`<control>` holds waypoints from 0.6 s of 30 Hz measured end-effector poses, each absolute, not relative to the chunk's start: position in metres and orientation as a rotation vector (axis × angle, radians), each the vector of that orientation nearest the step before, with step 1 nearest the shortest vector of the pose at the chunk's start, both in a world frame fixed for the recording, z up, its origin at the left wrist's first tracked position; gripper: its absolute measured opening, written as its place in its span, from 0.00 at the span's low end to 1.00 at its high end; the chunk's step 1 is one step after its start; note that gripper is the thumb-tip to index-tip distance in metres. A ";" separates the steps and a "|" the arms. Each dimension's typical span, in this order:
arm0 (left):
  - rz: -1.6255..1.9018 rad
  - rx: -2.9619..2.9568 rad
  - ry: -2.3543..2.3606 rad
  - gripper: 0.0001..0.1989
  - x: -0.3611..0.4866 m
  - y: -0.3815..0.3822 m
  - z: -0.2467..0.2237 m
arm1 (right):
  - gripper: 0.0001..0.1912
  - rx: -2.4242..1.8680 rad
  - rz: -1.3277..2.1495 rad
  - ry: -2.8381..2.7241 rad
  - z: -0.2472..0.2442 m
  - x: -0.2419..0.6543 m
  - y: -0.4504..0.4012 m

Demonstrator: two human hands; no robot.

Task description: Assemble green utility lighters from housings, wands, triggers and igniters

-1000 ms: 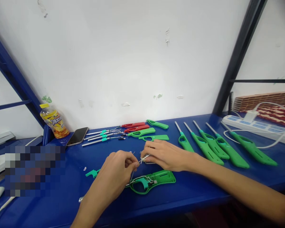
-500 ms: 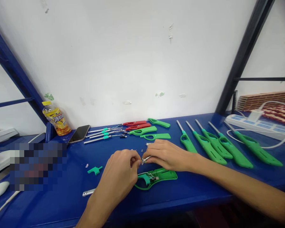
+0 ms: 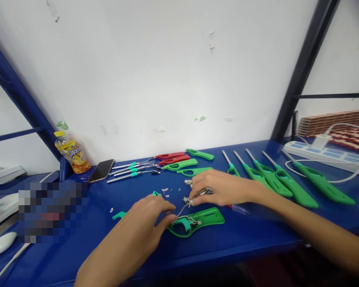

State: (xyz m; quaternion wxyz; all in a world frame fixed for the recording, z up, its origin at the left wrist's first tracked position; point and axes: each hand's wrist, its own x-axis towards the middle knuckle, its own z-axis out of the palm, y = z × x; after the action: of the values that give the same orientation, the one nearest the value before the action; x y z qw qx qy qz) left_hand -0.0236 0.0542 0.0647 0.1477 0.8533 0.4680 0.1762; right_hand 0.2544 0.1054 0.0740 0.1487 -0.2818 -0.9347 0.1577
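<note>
An opened green lighter shell (image 3: 214,216) lies near the table's front edge, with a teal trigger (image 3: 185,224) and pale wires in it. My right hand (image 3: 211,187) is above the shell, its fingers closed on a small metal part (image 3: 188,200) with a wire on it. Another shiny metal piece (image 3: 206,191) shows under that hand. My left hand (image 3: 151,211) rests at the left end of the shell, thumb and forefinger apart near a thin pale wire (image 3: 182,209). Whether it touches the wire is hard to tell.
Several green lighters (image 3: 299,190) lie at the right beside a white power strip (image 3: 332,155). Red handle shells (image 3: 172,159) and metal tubes (image 3: 124,173) lie at the back. A phone (image 3: 101,171) and a bottle (image 3: 74,154) stand left. Tiny parts (image 3: 166,192) are scattered mid-table.
My hands have moved apart. My right hand has shifted right with the metal part, and my left hand's fingers have opened. The tiny parts and wire now show between them.
</note>
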 end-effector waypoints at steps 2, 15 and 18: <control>0.514 2.541 1.333 0.12 -0.027 0.054 0.055 | 0.08 -0.823 0.498 -2.698 0.075 0.256 0.105; 0.942 2.827 1.148 0.10 -0.001 0.039 -0.005 | 0.15 -0.914 0.604 -2.750 0.073 0.258 0.104; 0.983 2.827 1.136 0.10 -0.001 0.038 -0.007 | 0.14 -0.896 0.603 -2.770 0.073 0.257 0.103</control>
State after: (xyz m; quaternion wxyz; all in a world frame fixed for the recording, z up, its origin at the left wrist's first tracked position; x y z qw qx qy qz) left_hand -0.0005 0.0379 -0.0070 -0.0297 0.8826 0.3547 0.3070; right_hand 0.2569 0.1035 0.0729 0.0842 -0.3002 -0.9285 0.2020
